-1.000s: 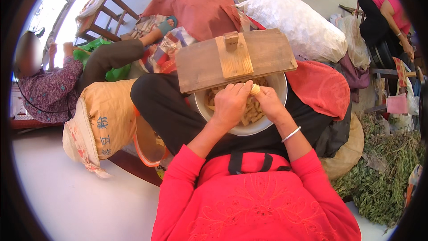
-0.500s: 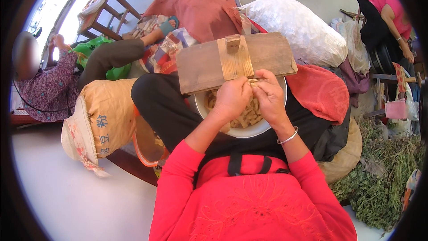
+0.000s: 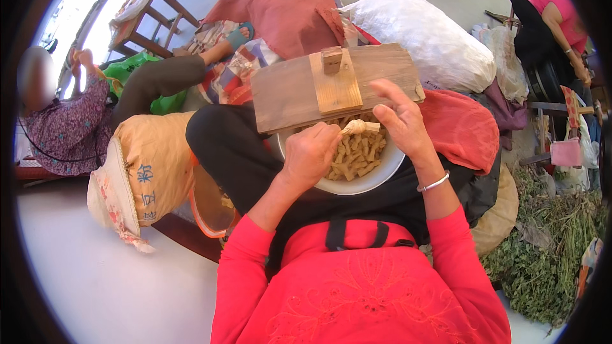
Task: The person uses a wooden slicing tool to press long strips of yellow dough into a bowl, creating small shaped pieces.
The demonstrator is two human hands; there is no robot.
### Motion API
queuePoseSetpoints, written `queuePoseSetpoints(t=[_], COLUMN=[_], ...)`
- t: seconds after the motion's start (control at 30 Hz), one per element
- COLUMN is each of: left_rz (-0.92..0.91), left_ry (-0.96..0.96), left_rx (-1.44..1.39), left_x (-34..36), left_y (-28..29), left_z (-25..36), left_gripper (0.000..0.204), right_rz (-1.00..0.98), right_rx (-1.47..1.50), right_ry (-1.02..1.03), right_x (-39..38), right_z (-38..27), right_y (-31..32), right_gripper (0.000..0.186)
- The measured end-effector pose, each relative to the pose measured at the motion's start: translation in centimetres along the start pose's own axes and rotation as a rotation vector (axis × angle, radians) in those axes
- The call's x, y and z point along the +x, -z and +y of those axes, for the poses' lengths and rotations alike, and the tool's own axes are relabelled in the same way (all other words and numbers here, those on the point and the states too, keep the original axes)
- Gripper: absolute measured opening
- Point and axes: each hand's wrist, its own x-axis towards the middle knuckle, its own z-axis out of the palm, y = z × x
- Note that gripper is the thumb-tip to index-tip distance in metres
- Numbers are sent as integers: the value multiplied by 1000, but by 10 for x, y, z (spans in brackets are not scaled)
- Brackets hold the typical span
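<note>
My left hand [image 3: 311, 154] pinches one end of a knotted pale-yellow strip [image 3: 359, 127], which looks like a bean-curd knot. The strip's other end points right, toward my right hand [image 3: 407, 122]. That hand is open, its thumb and fingers apart, with nothing in it. Below both hands a white basin [image 3: 389, 173] rests in my lap. Many similar short, tan pieces [image 3: 358, 158] fill it. Across the basin's far side lies a wooden board [image 3: 280, 92] with a lighter crosspiece and a small block on top.
A red cloth [image 3: 460, 129] lies by my right knee. Left stand a tan sack [image 3: 162, 175] and an orange-rimmed bucket [image 3: 213, 207]. Beyond the board are a white sack [image 3: 424, 38] and a reddish cloth [image 3: 274, 9]. Dried plants [image 3: 551, 248] lie right. Two people sit nearby.
My right hand has let go of the strip and moved right, its fingers opening. My left hand has come lower and left, still holding the strip, whose knot now shows.
</note>
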Motion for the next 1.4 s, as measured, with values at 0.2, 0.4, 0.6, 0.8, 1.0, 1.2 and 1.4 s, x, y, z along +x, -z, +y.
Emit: queuePoseSetpoints(t=[0.2,0.4,0.6,0.8,1.0,1.2,1.4], left_rz=[-244,-481,-295,-225,-103,72,-145], left_ry=[185,516,603,686,559,496,698], left_rx=[-414,-741,-789,-829,-394,-357,-1314], left_x=[23,49,57,59,58,31,13], left_y=[-7,6,6,1,-23,-24,-48], left_z=[-15,-29,-63,-76,-100,-71,-6], left_gripper=[17,24,18,14,14,14,26], right_rz=[-485,-385,-195,-99,-70,18,74], right_rx=[-80,143,58,-157,-466,-854,-837], right_ry=[-363,-396,-263,-158,7,429,492], right_x=[19,34,47,56,61,23,7], right_z=[-29,-15,6,15,33,8,-14], right_y=[7,18,3,-11,-13,-14,-41], right_gripper=[21,12,10,10,10,15,9])
